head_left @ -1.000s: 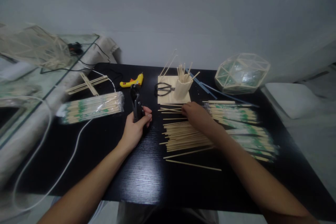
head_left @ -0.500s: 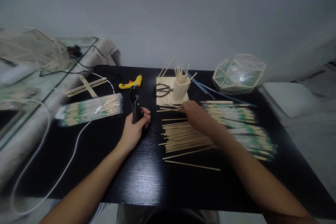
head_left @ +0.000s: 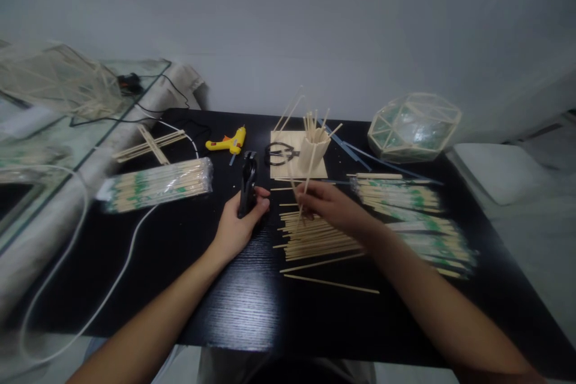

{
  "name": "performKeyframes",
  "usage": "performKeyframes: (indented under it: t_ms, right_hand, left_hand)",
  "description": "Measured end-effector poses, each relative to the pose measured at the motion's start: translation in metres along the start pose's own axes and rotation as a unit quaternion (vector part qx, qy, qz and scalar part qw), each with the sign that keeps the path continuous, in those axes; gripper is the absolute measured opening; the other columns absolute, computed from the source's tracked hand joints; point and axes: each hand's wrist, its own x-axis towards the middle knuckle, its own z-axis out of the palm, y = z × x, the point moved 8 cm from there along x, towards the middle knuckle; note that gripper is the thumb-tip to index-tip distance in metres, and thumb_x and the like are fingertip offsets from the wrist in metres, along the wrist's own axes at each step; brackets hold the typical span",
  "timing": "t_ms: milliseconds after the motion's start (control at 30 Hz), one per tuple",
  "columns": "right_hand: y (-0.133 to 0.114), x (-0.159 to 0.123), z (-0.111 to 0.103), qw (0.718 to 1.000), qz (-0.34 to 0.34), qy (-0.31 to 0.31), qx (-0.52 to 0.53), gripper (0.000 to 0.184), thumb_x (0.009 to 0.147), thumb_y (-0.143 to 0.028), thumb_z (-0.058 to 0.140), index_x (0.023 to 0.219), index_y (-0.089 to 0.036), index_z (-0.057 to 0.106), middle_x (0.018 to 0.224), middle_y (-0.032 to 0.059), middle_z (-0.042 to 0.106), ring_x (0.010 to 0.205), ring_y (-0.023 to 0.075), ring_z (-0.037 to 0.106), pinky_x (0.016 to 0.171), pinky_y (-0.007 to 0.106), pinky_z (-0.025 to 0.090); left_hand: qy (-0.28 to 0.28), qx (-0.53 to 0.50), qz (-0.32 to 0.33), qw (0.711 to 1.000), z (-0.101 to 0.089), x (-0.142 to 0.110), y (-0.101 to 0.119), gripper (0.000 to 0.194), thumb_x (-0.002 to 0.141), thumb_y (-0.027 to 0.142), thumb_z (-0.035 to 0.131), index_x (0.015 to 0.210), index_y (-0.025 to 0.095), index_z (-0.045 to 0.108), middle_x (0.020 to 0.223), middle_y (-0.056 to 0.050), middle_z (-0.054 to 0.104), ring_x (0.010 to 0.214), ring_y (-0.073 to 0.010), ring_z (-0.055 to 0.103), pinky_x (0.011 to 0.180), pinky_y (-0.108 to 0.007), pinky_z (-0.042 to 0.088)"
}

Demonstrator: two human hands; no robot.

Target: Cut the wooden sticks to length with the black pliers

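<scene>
My left hand [head_left: 240,223] is closed around a black plier-like hand tool [head_left: 248,183], its head pointing up and away from me. With fingers pinched, my right hand [head_left: 324,207] holds two thin bamboo sticks [head_left: 308,179], raised and crossing one another. Beneath that hand lies a loose bundle of bamboo sticks [head_left: 315,243] on the black table [head_left: 238,312]. Just beyond it, a wooden cup [head_left: 312,156] full of upright sticks stands on a square wooden board [head_left: 279,173], beside black-handled scissors [head_left: 279,155].
A yellow glue gun [head_left: 227,143] rests at the back left, near a wrapped pack of sticks [head_left: 159,185] and a white cord [head_left: 128,264]. More wrapped packs [head_left: 432,243] lie on the right. Behind them sits a faceted stick-framed form [head_left: 414,126]. Blue strips [head_left: 348,150] lie behind the cup.
My right hand has lifted two sticks off the table and drawn them toward me, tilting them up. My left hand has shifted slightly right with the black tool.
</scene>
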Motion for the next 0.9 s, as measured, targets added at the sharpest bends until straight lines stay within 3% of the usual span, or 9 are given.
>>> performKeyframes:
  t_ms: [133, 233, 433, 567, 700, 900]
  right_hand:
    - [0.006, -0.008, 0.040, 0.997, 0.034, -0.075, -0.011, 0.018, 0.095, -0.033, 0.059, 0.086, -0.018, 0.055, 0.064, -0.0055, 0.052, 0.058, 0.0103, 0.049, 0.059, 0.023, 0.041]
    - [0.007, -0.013, 0.053, 0.993, 0.052, -0.098, -0.027, 0.012, 0.096, -0.024, 0.056, 0.086, -0.018, 0.055, 0.064, -0.0059, 0.052, 0.059, 0.0102, 0.050, 0.060, 0.023, 0.043]
    - [0.011, -0.013, 0.057, 0.994, 0.041, -0.105, -0.014, 0.012, 0.097, -0.024, 0.055, 0.087, -0.018, 0.055, 0.067, -0.0050, 0.053, 0.061, 0.0108, 0.052, 0.061, 0.023, 0.045]
    - [0.016, -0.012, 0.058, 0.994, 0.041, -0.096, -0.024, 0.013, 0.099, -0.025, 0.054, 0.088, -0.018, 0.054, 0.066, -0.0054, 0.052, 0.060, 0.0110, 0.052, 0.061, 0.024, 0.044]
    - [0.012, -0.010, 0.054, 0.994, 0.002, -0.061, -0.090, 0.011, 0.098, -0.024, 0.057, 0.089, -0.017, 0.058, 0.072, -0.0038, 0.056, 0.064, 0.0117, 0.053, 0.064, 0.024, 0.043]
    - [-0.006, -0.009, 0.048, 0.966, -0.091, -0.009, -0.240, 0.022, 0.100, -0.020, 0.057, 0.079, -0.017, 0.061, 0.076, -0.0014, 0.059, 0.072, 0.0133, 0.054, 0.072, 0.025, 0.040]
  left_hand:
    - [0.005, -0.002, 0.022, 1.000, 0.000, -0.005, 0.006, 0.032, 0.088, 0.043, 0.072, 0.105, 0.016, 0.071, 0.072, 0.000, 0.060, 0.064, -0.0119, 0.053, 0.061, -0.024, 0.043]
    - [-0.011, -0.013, 0.026, 1.000, 0.001, -0.008, 0.007, 0.031, 0.087, 0.045, 0.072, 0.100, 0.016, 0.073, 0.069, 0.000, 0.060, 0.061, -0.0122, 0.053, 0.059, -0.025, 0.043]
    - [-0.061, -0.061, 0.025, 0.996, 0.007, -0.011, 0.012, 0.031, 0.086, 0.042, 0.073, 0.103, 0.016, 0.073, 0.069, -0.002, 0.063, 0.058, -0.0122, 0.052, 0.056, -0.025, 0.042]
    - [-0.032, -0.074, 0.019, 0.997, 0.005, -0.010, 0.013, 0.028, 0.087, 0.042, 0.072, 0.097, 0.016, 0.073, 0.065, -0.001, 0.061, 0.055, -0.0111, 0.050, 0.052, -0.024, 0.039]
    - [-0.009, -0.047, 0.003, 0.999, 0.004, -0.009, 0.006, 0.027, 0.086, 0.043, 0.074, 0.090, 0.017, 0.069, 0.065, 0.001, 0.060, 0.055, -0.0104, 0.050, 0.053, -0.023, 0.040]
    - [-0.045, 0.039, 0.053, 0.997, 0.009, -0.011, 0.014, 0.027, 0.089, 0.041, 0.070, 0.079, 0.017, 0.067, 0.069, 0.000, 0.062, 0.065, -0.0131, 0.057, 0.066, -0.025, 0.047]
